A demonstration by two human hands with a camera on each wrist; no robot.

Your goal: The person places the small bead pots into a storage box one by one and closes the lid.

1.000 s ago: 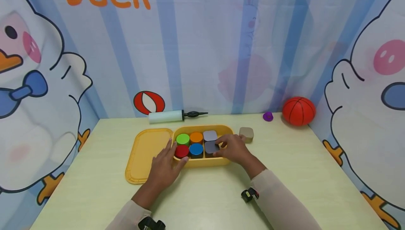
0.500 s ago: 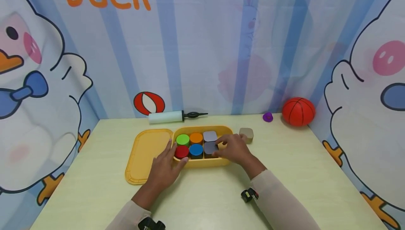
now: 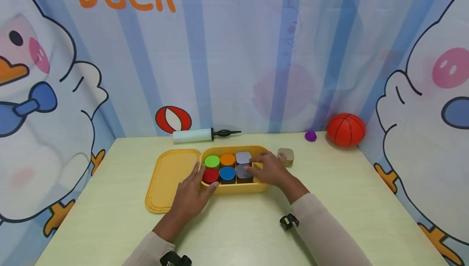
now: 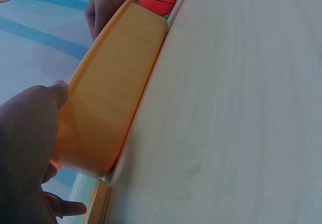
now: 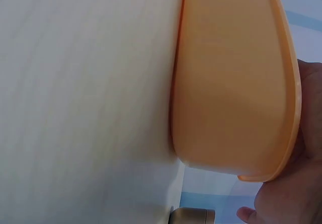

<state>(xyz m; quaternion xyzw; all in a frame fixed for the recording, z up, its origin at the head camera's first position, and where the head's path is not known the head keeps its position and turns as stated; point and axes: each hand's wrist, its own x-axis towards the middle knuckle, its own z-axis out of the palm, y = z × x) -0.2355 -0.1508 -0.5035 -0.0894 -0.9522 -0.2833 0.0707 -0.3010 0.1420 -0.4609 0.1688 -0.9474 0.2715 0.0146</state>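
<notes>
Since the last frame, the right grip has shifted: its thumb is off the near-right edge of the near gray block and now over its top. Thumb and fingers apart, nothing pinched; can't tell if they touch the block. Block sits in the yellow box, front row, right of the blue cylinder and red cylinder. Back row: green cylinder, orange cylinder, far gray block. Left grip spread, thumb on the box's near rim. Yellow lid left of box, beige block right, both on the tabletop.
</notes>
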